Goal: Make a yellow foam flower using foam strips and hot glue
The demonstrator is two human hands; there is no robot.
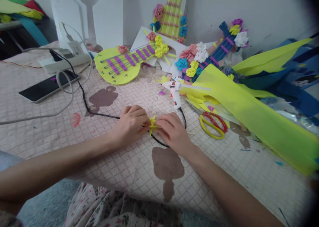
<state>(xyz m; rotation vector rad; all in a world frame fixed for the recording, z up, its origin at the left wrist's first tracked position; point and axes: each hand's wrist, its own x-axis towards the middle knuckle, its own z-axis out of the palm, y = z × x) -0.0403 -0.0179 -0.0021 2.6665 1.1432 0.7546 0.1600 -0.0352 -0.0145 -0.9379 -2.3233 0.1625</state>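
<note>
Lattice-patterned tablecloth (124, 160) spreads out before you, and over it your left hand (133, 122) and right hand (173, 130) meet, fingertips pinched in close. Caught between them, neither hand nearer, sits the spiky yellow piece (153, 124), its longer span pointing away from you

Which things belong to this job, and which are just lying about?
Likely belonging:
- yellow star-shaped piece, held
- white glue gun
- red-and-yellow-handled scissors
- long yellow sheet

Probably lying about:
- flat black rectangular device
- yellow guitar-shaped cutout
</note>
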